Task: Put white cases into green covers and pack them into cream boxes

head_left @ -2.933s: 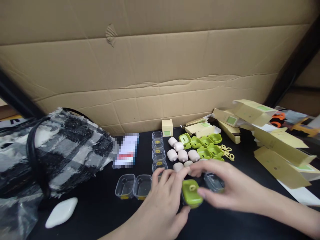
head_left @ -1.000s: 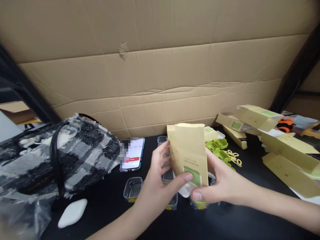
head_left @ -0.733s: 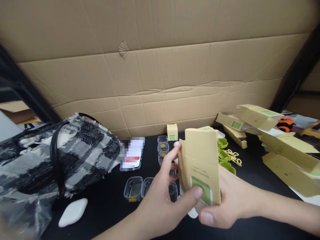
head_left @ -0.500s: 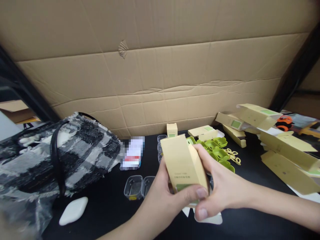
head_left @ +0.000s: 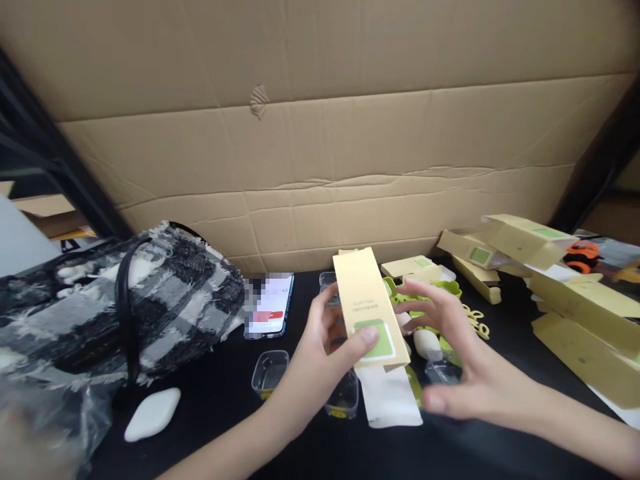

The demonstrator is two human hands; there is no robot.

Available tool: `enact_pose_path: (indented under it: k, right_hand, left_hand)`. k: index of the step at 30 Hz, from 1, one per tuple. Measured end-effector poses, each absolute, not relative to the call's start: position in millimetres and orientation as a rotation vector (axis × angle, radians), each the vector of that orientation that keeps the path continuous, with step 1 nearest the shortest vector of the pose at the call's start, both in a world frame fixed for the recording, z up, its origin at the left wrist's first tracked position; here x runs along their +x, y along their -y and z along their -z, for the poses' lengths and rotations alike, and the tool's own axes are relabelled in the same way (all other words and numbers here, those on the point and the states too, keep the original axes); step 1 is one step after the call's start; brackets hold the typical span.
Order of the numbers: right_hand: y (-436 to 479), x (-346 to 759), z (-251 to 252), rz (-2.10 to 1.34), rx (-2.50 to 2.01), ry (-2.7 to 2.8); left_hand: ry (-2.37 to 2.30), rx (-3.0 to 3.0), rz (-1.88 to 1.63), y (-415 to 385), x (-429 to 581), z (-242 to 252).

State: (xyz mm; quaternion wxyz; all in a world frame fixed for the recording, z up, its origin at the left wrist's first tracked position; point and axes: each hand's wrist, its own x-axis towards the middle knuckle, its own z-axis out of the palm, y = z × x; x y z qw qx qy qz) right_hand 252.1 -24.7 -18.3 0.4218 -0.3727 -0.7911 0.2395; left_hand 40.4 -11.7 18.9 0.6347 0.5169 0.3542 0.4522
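A tan cardboard box [head_left: 361,293] with a green-and-white label is in my left hand [head_left: 320,360], the thumb pressed on the label and the fingers around its left side. A white flap hangs from the box's lower end. To its right, my right hand [head_left: 465,360] is apart from the box, fingers and thumb spread with nothing between them. Behind and below that hand lie a small white rounded piece [head_left: 428,345], a clear plastic container [head_left: 443,368] and green petal-shaped pieces [head_left: 453,288], partly hidden. Clear square cups [head_left: 270,371] stand behind and under my left hand.
A black-and-white checked bag [head_left: 185,307] and a white rounded case [head_left: 153,415] lie at the left. Beside the bag is a phone [head_left: 270,307]. Several opened tan boxes [head_left: 585,340] are piled at the right. A cardboard sheet [head_left: 350,147] stands along the back.
My right hand has let go of the box and opened to the right. The box, in my left hand, has turned so its labelled face shows, with the white flap hanging below.
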Motion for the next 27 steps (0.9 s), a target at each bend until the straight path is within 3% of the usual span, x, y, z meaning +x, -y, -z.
enact_pose_path:
  k: [8, 18, 27]
  right_hand:
    - [30.5, 249.1, 26.8, 0.399, -0.626, 2.372]
    - [28.8, 257.5, 68.1, 0.468, -0.775, 2.429]
    - [31.8, 236.4, 37.6, 0.906, -0.445, 2.263]
  left_hand:
    - [-0.805, 1.212, -0.925, 7.4, 43.2, -4.3]
    - [-0.851, 1.326, -0.912, 6.2, 43.4, 1.5]
    - [-0.832, 1.212, -0.78, 9.9, 41.3, -7.0]
